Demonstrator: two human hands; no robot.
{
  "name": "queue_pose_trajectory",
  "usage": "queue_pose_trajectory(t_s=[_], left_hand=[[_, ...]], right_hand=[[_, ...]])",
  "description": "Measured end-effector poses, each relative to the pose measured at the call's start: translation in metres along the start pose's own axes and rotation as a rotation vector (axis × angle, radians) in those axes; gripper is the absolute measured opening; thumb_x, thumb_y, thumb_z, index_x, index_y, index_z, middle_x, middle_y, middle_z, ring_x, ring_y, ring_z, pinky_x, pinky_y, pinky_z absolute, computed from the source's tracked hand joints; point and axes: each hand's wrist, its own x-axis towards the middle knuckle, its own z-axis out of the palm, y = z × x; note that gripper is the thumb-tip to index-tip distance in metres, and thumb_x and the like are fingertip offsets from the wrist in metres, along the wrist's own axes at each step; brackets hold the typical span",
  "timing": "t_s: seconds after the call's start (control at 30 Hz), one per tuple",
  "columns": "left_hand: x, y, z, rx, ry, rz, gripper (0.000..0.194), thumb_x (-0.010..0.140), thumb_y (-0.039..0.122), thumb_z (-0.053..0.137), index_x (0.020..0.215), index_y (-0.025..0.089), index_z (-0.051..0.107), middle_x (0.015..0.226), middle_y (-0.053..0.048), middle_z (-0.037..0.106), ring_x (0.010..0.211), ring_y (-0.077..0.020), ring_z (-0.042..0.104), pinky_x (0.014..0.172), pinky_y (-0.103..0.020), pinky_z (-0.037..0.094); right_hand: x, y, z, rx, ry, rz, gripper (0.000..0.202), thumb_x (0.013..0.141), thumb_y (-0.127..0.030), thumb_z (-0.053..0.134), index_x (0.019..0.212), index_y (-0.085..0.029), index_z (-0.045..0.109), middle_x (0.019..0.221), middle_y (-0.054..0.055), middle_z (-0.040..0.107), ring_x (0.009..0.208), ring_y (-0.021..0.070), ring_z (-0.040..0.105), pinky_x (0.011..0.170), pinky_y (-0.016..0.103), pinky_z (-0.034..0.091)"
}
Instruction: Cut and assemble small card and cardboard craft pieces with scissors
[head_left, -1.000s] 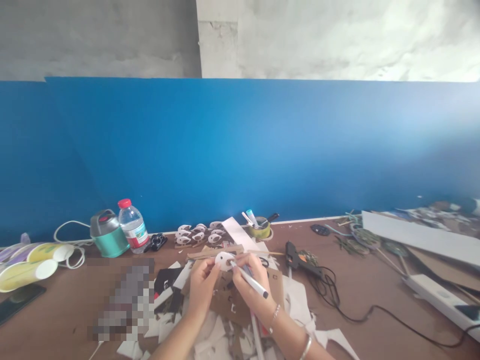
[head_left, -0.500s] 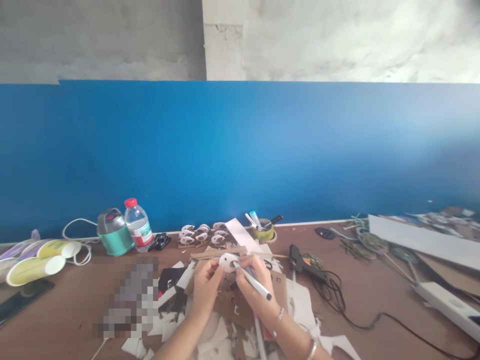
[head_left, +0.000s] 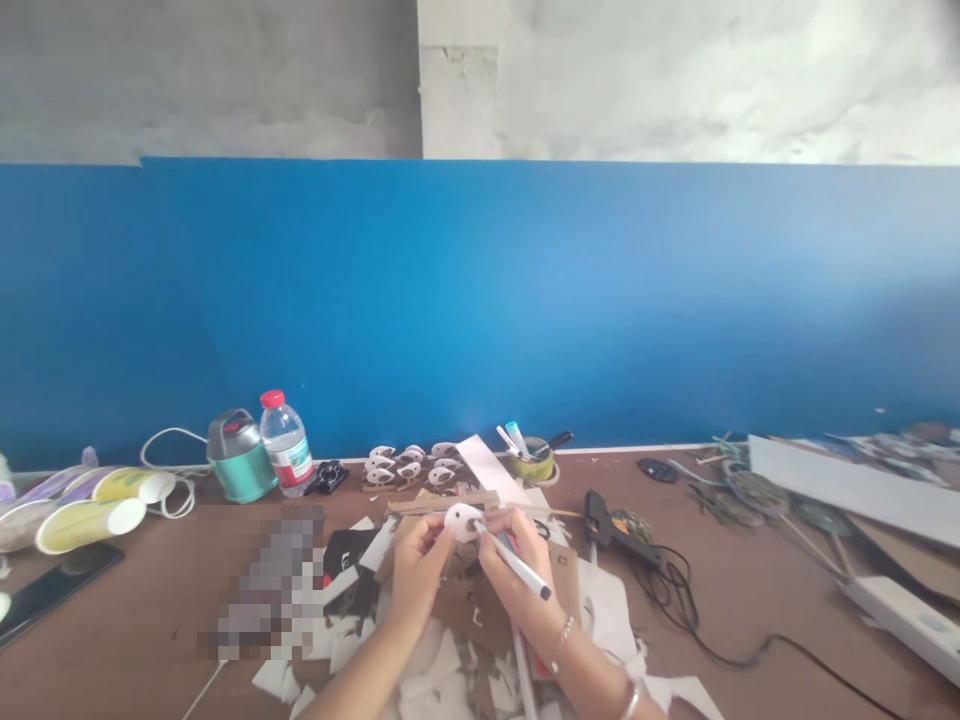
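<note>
Between thumb and fingers, my left hand (head_left: 421,565) pinches a small white rounded piece (head_left: 459,522) with dark marks on it. My right hand (head_left: 521,570) is closed around a white marker (head_left: 523,571) with a dark end, and its tip is at the right side of the white piece. Both hands are above a pile of white paper scraps (head_left: 435,670) and brown cardboard. Behind them, several small white-and-dark pieces (head_left: 409,468) stand in rows.
A bottle (head_left: 287,450), a teal container (head_left: 241,465), paper cups (head_left: 90,525) and a phone (head_left: 60,592) are on the left. On the right are a glue gun (head_left: 615,532) with its black cord, and a white power strip (head_left: 907,625). A tape roll (head_left: 532,462) holds pens behind.
The whole view has shifted slightly, so things appear a little further right. Both hands keep their grips, with the marker tip still at the white piece.
</note>
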Motion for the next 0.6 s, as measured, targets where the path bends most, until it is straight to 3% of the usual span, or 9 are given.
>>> queue_pose_trajectory(t_s=[0.6], left_hand=[[-0.0002, 0.002, 0.0001, -0.016, 0.032, -0.012, 0.027, 0.069, 0.041, 0.07, 0.081, 0.016, 0.072, 0.082, -0.007, 0.075, 0.079, -0.0244, 0.068, 0.072, -0.031, 0.051]], right_hand=[[0.0016, -0.0041, -0.0009, 0.026, -0.003, 0.024, 0.008, 0.073, -0.017, 0.052, 0.069, -0.023, 0.049, 0.086, 0.005, 0.066, 0.089, 0.0237, 0.061, 0.079, 0.036, 0.047]])
